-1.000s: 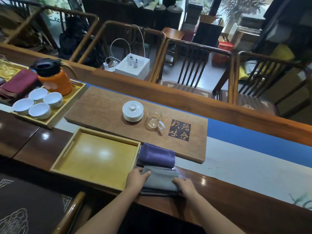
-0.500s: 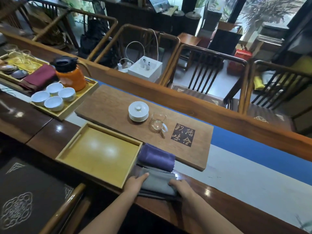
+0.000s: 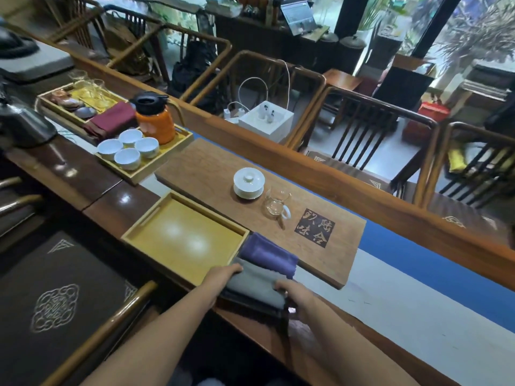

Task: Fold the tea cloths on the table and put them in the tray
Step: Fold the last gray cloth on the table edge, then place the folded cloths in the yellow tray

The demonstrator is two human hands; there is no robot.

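Two hands point(image 3: 223, 277) point(image 3: 295, 295) on the grey cloth point(image 3: 255, 282) beside the tray point(image 3: 133, 235).

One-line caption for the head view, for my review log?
Both hands, left and right, hold a folded grey cloth beside the empty tray.

grey cloth point(image 3: 255, 282): both ends hidden under the left hand point(image 3: 223, 275) and right hand point(image 3: 295, 295) | dark cloth point(image 3: 250, 303): only an edge shows under the grey one | purple cloth point(image 3: 269, 256): near edge covered by the grey cloth | kettle point(image 3: 19, 123): cut off at the left edge
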